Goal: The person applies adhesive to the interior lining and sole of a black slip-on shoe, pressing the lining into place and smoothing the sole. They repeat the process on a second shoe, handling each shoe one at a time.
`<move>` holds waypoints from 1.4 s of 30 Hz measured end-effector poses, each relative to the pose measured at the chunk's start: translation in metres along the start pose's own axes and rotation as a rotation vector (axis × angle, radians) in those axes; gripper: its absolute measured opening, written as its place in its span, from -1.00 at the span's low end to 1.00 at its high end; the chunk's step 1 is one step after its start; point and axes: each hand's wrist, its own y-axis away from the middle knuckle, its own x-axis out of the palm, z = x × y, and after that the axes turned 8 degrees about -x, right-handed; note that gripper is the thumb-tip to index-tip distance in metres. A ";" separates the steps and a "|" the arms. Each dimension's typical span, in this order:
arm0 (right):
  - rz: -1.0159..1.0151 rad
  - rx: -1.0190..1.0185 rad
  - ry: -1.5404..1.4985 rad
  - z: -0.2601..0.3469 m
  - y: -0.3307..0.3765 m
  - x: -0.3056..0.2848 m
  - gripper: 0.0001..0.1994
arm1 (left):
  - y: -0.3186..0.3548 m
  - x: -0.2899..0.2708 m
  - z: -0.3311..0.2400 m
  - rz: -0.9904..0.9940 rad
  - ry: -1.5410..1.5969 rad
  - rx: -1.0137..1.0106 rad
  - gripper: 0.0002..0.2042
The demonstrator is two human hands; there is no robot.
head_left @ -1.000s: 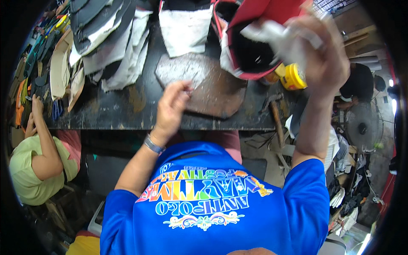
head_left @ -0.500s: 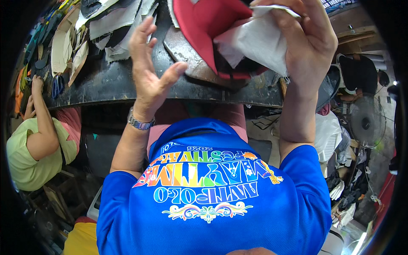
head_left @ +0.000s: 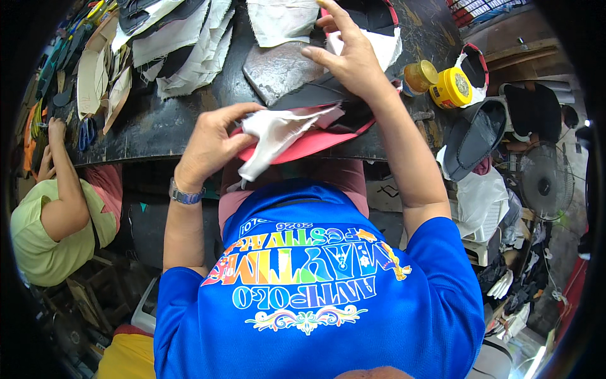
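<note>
The fingers of the left hand (head_left: 211, 142) pinch a white cloth (head_left: 274, 136); those of the right hand (head_left: 356, 69) are spread apart. Against the cloth, a red-and-black piece (head_left: 309, 149) sits at the dark table's (head_left: 189, 126) near edge, near a worn slab (head_left: 278, 66).

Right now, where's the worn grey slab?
Head view, upper centre: the slab lies on the black table, beyond the red-and-black piece in the left hand.

Your left hand (head_left: 211, 142) can slide left over open tabletop (head_left: 154, 129), short of the stacked white pieces (head_left: 197, 54). A yellow tub (head_left: 447, 90) and amber jar (head_left: 415, 79) block your right hand's (head_left: 355, 62) outer side.
</note>
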 end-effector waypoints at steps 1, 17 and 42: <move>0.070 -0.004 0.059 -0.008 -0.001 -0.002 -0.21 | 0.003 0.008 0.005 -0.007 0.032 0.021 -0.62; 0.810 -0.054 0.492 -0.116 -0.046 -0.029 0.07 | 0.052 0.077 0.082 -0.112 0.967 -0.028 -0.19; -0.369 0.347 -0.383 0.016 0.117 0.000 -0.10 | -0.023 0.021 -0.088 0.214 -0.090 0.498 -0.80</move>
